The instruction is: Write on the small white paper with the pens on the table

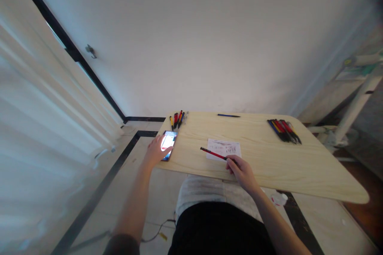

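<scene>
My left hand is at the left side of a smartphone with a lit screen. Its fingers lie along the phone's left edge and the thumb reaches over the screen. Between the fingertips of my right hand is a red pen with black ends, its far end pointing left. Beneath the pen lies a white paper card with printing or writing too small to read; pen and hand cover part of it.
Several pens stand or lie at the table's back left corner. A single dark blue pen lies near the back edge. To the right is a bunch of mixed pens. The wooden table meets a white wall behind.
</scene>
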`<state>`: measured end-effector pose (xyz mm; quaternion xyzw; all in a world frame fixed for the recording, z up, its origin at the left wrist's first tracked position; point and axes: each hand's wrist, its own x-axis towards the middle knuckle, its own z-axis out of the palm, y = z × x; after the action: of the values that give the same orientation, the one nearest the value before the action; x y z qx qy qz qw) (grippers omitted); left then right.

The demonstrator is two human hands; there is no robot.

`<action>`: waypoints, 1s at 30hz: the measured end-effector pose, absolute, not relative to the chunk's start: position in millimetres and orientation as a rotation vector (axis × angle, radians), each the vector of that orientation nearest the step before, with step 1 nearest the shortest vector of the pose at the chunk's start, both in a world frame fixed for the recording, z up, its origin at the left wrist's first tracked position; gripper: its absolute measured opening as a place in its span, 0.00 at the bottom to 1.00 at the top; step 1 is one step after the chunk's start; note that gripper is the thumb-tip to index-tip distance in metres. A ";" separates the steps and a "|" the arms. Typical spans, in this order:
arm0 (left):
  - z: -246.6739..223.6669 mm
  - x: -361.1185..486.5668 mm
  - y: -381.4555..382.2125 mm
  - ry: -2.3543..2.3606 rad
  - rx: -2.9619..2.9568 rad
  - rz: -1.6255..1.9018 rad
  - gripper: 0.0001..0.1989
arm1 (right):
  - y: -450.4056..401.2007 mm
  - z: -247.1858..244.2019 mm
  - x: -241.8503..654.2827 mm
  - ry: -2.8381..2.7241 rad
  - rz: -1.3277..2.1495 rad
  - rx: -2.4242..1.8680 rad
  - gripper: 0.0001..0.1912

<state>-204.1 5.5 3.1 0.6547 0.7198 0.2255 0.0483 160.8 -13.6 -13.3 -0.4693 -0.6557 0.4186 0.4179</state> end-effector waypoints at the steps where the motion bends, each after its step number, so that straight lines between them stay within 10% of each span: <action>1: 1.4 -204.0 6.7 2.211 2.024 0.655 0.33 | -13.6 -13.4 160.7 -1.642 1.050 -1.178 0.16; 30: 1.1 -230.7 2.4 2.437 1.793 0.612 0.26 | -13.7 -10.8 160.0 -1.645 1.051 -1.184 0.17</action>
<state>-230.7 2.4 1.1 0.5806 0.7892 0.1983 0.0277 160.0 -13.7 -10.8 -0.4715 -0.6552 0.4186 0.4161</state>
